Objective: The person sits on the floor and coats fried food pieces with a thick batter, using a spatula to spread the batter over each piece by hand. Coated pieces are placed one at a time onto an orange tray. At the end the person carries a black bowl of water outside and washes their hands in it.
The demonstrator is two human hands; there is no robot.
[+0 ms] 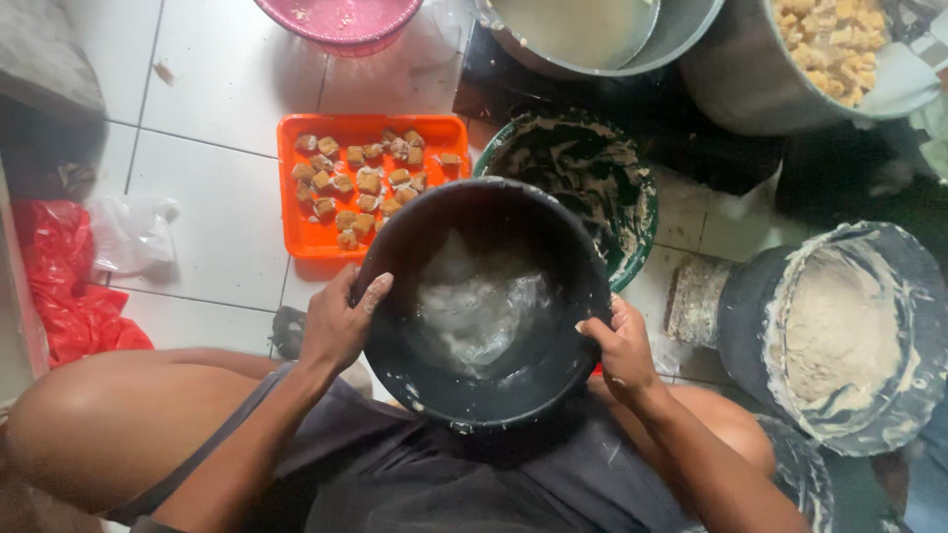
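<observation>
Both hands gripped the black bowl [484, 306] over the lap: left hand [341, 321] and right hand [617, 345] closed on opposite rims. Inside, only a thin wet batter film. Orange tray [306, 242] on the floor held coated pieces.

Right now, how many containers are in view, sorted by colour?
Black: 2, the black bowl held by left hand and right hand, and the flour bucket
Green basin: 1
Orange tray: 1
Pink basin: 1
Metal pots: 2
Total: 7
</observation>
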